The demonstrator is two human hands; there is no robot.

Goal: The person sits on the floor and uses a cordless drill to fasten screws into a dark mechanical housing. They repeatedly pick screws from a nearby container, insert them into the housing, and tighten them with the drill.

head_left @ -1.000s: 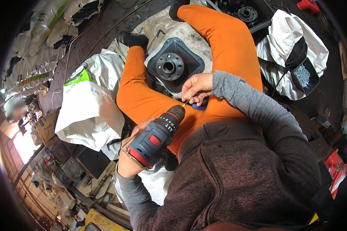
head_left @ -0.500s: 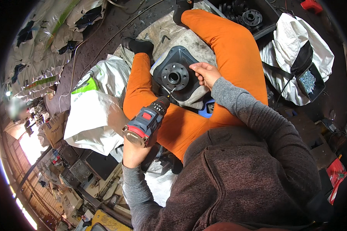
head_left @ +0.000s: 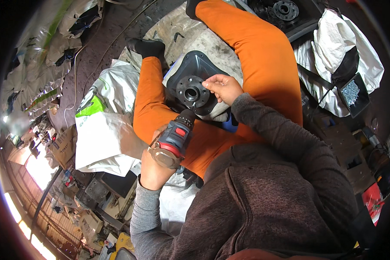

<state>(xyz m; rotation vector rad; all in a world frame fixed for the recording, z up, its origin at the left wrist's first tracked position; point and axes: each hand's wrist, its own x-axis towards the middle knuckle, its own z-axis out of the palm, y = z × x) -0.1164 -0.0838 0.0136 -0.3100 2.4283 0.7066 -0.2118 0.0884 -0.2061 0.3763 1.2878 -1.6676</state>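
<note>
Black, with a dull metallic look, the flanged hub sits on the broad, round-cornered base between the person's orange trouser legs, with pale sheeting beneath. It looks rigid and fairly heavy for its size, unlikely to bend or chip under a firm grip. Its smooth face could be slippery if oily, though no oil can be made out. The outer rim or the edge of the central bore would give the surest hold; the wide base should resist tipping, yet might twist on the soft sheeting if torque is applied.

The left hand is wrapped around the cordless drill, its chuck pointing at the near edge of the hub. The drill looks back-heavy, so a full grip around the handle suits it best. The right hand is at the hub's right rim, thumb and fingertips drawn narrow; I cannot tell whether they meet, pinch something small or touch the rim. Loose screws lie in the dark tray at far right.
</note>
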